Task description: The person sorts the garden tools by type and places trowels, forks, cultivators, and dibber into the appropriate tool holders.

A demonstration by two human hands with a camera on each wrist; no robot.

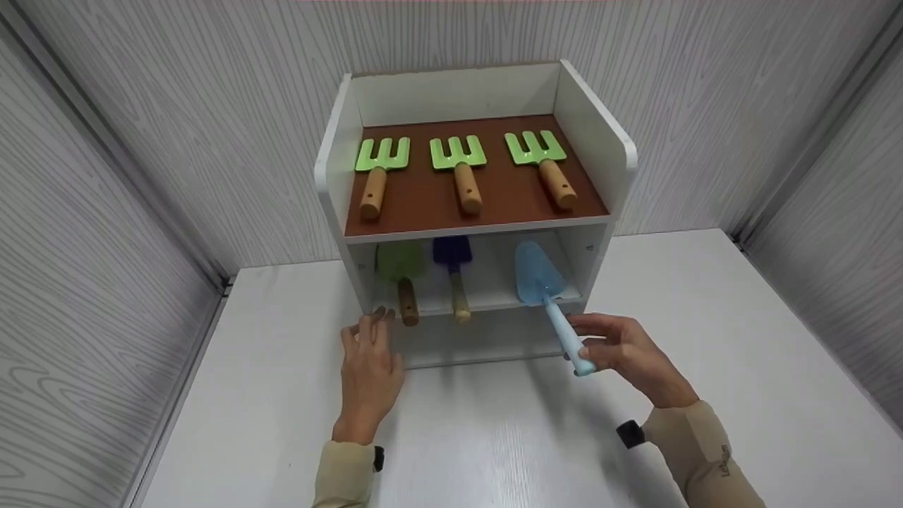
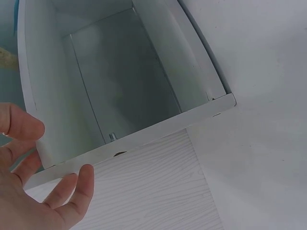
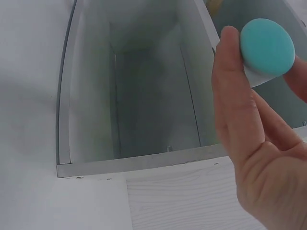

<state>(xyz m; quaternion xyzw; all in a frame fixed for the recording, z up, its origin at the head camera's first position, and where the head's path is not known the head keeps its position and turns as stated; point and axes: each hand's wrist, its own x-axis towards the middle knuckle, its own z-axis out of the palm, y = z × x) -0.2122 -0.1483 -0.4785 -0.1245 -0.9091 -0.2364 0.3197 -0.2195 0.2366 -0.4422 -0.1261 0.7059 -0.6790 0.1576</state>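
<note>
In the head view, my right hand (image 1: 624,349) holds a light blue trowel (image 1: 561,321) by its handle. The blade reaches into the right part of the middle shelf (image 1: 494,282). Close up in the right wrist view, the turquoise handle end (image 3: 267,45) sits between thumb and fingers. My left hand (image 1: 370,374) touches the front edge of the rack's left side, its fingers spread loosely about the panel corner (image 2: 53,170). On the middle shelf lie a green trowel (image 1: 400,262) with a wooden handle and a dark blue shovel (image 1: 453,252), handles jutting over the front edge.
Three green hand forks, left (image 1: 381,159), middle (image 1: 458,156) and right (image 1: 537,149), lie on the rack's brown top shelf (image 1: 416,204). Below is a bottom compartment (image 1: 487,339). The white rack (image 1: 614,152) stands on a white table (image 1: 282,339) against patterned panels.
</note>
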